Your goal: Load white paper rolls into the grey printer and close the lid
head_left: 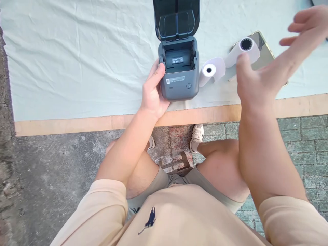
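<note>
Right now the left hand (153, 92) grasps the printer (179, 88) by its left side, thumb on the upper edge and the other fingers tucked behind. The right hand (265, 80) is released, thumb and fingers spread wide, reaching over the right end of the surface (77, 68); from where I stand I can't tell whether its thumb touches anything.

The printer sits near the surface's front edge, roughly in the middle of the view, though I can't tell whether its full weight rests there. Its dark lid (176, 22) stands flipped back, and the bay shows a small printed label (177, 60) on its floor. On the front are a pale sticker (175, 80) and a round power button (189, 86).

Just to the right of the printer lies a small paper roll (205, 79), its loose end curling away. Past that, a second roll with a wide, dark, toothed core (246, 44) overlaps the phone (263, 63), which the right hand partly hides.

Wrinkled pale cloth covers the surface, with a bare wooden strip (77, 122) along the front. Below it, light shoes (196, 136) show beside a wooden stool (179, 165), with grey concrete (58, 164) to the left and bricks (310, 143) to the right.
</note>
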The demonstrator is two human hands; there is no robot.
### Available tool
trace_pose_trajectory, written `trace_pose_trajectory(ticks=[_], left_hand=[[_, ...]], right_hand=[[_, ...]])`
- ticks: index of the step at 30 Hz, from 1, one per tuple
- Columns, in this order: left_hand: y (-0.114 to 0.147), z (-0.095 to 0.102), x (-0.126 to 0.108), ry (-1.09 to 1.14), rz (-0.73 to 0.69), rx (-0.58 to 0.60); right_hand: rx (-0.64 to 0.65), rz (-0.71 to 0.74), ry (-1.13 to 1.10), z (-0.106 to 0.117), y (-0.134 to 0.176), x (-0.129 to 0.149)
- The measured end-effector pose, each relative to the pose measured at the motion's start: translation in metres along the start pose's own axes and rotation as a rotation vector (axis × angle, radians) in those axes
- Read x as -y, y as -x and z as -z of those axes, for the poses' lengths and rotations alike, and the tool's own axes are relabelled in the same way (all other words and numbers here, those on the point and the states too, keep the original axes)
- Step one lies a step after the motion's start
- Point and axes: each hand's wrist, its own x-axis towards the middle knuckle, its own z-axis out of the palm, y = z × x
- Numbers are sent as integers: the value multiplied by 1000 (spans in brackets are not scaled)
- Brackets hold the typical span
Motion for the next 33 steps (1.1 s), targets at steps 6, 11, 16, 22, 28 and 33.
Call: trace_pose_trajectory(ticks=[6, 11, 16, 22, 28, 33], left_hand=[[1, -1, 1, -13, -15, -20], [1, -1, 0, 16, -56, 11], [2, -4, 0, -11, -103, 47], [5, -8, 3, -79, -154, 64], [5, -6, 3, -85, -132, 76], [6, -7, 2, -44, -90, 61]], right_hand=[[-278, 74, 148, -1, -7, -2], [-627, 154, 20, -4, -17, 5], [-483, 470, -110, -17, -21, 37], [-77, 238, 516, -37, -8, 71], [-15, 185, 621, -36, -12, 66], [-49, 199, 747, -37, -10, 68]])
